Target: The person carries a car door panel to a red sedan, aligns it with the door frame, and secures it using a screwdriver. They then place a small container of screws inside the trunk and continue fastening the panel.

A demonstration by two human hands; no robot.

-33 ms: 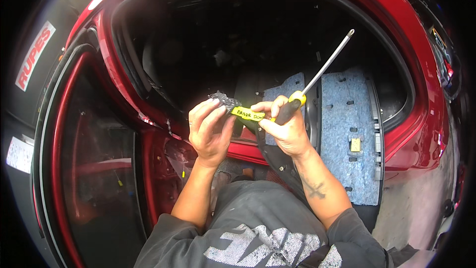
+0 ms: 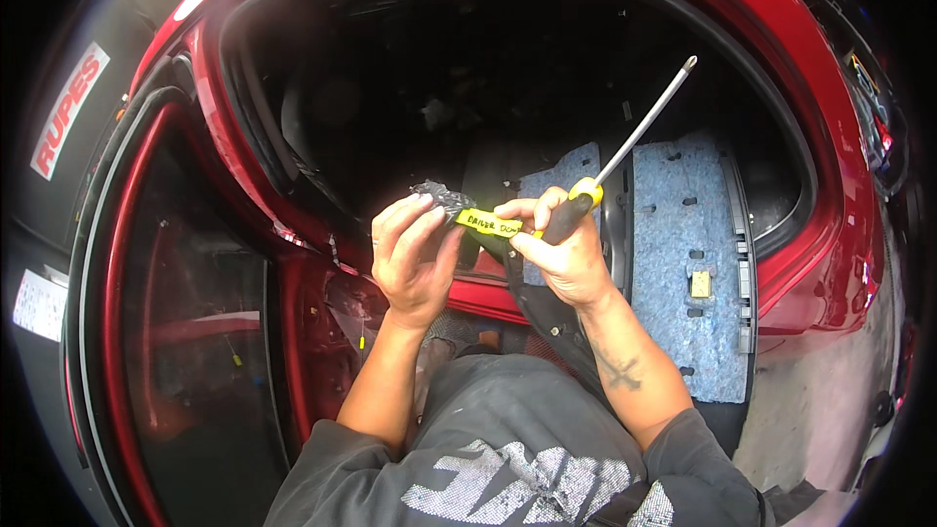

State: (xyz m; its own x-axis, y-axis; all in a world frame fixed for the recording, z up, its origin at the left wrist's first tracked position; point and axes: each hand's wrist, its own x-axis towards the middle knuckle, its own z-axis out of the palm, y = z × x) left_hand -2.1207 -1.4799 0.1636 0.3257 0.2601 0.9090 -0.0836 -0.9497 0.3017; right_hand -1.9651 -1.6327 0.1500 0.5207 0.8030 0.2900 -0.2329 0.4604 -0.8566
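Observation:
Between the fingers of my left hand [image 2: 408,268] is a small crumpled plastic bag [image 2: 441,198], its contents too unclear to name. A yellow tape label [image 2: 486,223] with handwriting sticks out from the bag's right side. The thumb and forefinger of my right hand [image 2: 576,268] pinch the label's far end. That same hand also grips a screwdriver [image 2: 566,221] with a black and yellow handle. Its long metal shaft slants up and right, the cross-shaped tip apart from everything. Both hands are held up in front of the car's door opening.
A red car body [image 2: 825,88] frames the dark interior ahead. On the left stands an open red door [image 2: 122,332] with a dark window. A panel with blue fibre backing [image 2: 673,351] lies to the right, a small yellowish block [image 2: 700,284] on it. Grey floor [image 2: 800,410] shows beyond.

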